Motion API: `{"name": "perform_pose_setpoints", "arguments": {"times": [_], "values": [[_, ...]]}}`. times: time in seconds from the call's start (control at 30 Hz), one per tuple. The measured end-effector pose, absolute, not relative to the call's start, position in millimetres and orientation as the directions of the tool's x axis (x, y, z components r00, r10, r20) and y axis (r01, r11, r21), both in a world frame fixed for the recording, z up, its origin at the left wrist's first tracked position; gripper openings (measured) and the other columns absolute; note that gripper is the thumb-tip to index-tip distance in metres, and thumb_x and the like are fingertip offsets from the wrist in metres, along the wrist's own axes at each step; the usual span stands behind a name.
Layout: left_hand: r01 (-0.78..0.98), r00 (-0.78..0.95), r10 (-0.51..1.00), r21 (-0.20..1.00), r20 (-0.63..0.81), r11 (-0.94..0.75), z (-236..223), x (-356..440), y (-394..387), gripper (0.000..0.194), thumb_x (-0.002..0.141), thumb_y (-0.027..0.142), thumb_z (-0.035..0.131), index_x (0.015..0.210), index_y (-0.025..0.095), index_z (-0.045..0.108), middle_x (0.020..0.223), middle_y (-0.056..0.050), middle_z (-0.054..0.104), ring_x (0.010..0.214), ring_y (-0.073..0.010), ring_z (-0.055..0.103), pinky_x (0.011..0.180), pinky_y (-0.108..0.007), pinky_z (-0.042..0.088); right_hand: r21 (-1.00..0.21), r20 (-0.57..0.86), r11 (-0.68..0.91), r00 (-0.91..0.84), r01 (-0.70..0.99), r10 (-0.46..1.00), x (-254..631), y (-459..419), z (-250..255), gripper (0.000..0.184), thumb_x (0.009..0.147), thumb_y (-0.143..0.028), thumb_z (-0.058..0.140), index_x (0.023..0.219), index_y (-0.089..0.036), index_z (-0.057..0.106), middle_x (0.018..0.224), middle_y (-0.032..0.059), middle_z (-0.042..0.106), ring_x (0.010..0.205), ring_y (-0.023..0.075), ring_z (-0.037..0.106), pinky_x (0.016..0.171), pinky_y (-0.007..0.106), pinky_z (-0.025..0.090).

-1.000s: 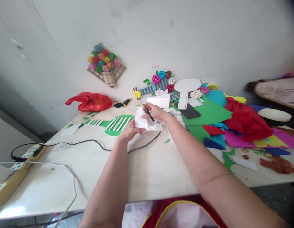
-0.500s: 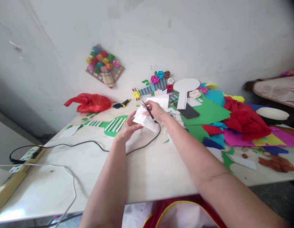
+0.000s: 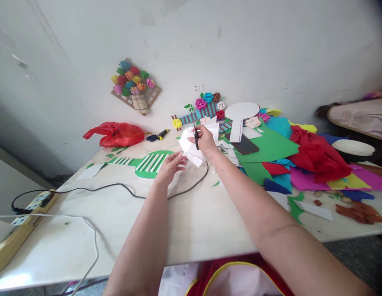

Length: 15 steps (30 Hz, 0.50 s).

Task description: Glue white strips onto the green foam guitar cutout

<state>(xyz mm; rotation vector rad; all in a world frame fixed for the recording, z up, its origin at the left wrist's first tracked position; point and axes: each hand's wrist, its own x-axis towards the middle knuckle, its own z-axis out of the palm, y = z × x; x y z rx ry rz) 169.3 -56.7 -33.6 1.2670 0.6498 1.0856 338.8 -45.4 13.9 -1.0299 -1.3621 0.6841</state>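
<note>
head view: my left hand (image 3: 170,167) seems to have just released the paper (image 3: 191,157), fingers spread beside it, while my right hand (image 3: 206,141) pinches paper plus scissors (image 3: 196,141), now more upright, over the table (image 3: 209,230), so the right likely supports the paper alone.

From the frame's lower edge, the left forearm (image 3: 141,230) and right forearm (image 3: 255,199) angle in toward the centre, the left grip (image 3: 170,167) loosely spread, the right grip (image 3: 205,140) slightly higher and curled inward.
</note>
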Motion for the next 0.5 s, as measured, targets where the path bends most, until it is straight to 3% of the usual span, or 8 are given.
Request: {"name": "perform_pose_setpoints", "arguments": {"times": [0.1, 0.27, 0.5], "values": [[-0.233, 0.430, 0.888, 0.970, 0.163, -0.065, -37, 172, -57, 0.033, 0.062, 0.038, 0.070, 0.085, 0.014, 0.064, 0.080, -0.005, 0.061, 0.061, -0.0088, 0.057, 0.042, -0.016, 0.037, -0.869, 0.494, 0.478, 0.186, 0.128, 0.849, 332, -47, 14, 0.040, 0.056, -0.036, 0.064, 0.087, -0.020, 0.044, 0.059, -0.0067, 0.046, 0.050, 0.0074, 0.041, 0.046, 0.018, 0.033], [-0.207, 0.421, 0.893, 0.976, 0.157, -0.074, -36, 174, -58, 0.023, 0.062, 0.034, 0.070, 0.066, 0.012, 0.062, 0.054, -0.002, 0.055, 0.045, -0.0049, 0.046, 0.038, -0.016, 0.027, -0.867, 0.499, 0.490, 0.183, 0.096, 0.847, 325, -46, 12, 0.039, 0.056, -0.033, 0.063, 0.087, -0.020, 0.044, 0.058, -0.0073, 0.046, 0.049, 0.0070, 0.040, 0.047, 0.018, 0.034], [-0.145, 0.445, 0.873, 0.978, 0.198, -0.148, -34, 173, -59, 0.022, 0.065, 0.034, 0.068, 0.065, 0.013, 0.059, 0.047, 0.002, 0.052, 0.040, -0.0037, 0.039, 0.039, -0.018, 0.024, -0.856, 0.510, 0.509, 0.297, 0.087, 0.807, 328, -40, 7, 0.036, 0.054, -0.030, 0.063, 0.084, -0.020, 0.046, 0.055, -0.0082, 0.045, 0.049, 0.0075, 0.041, 0.048, 0.020, 0.035]]}}
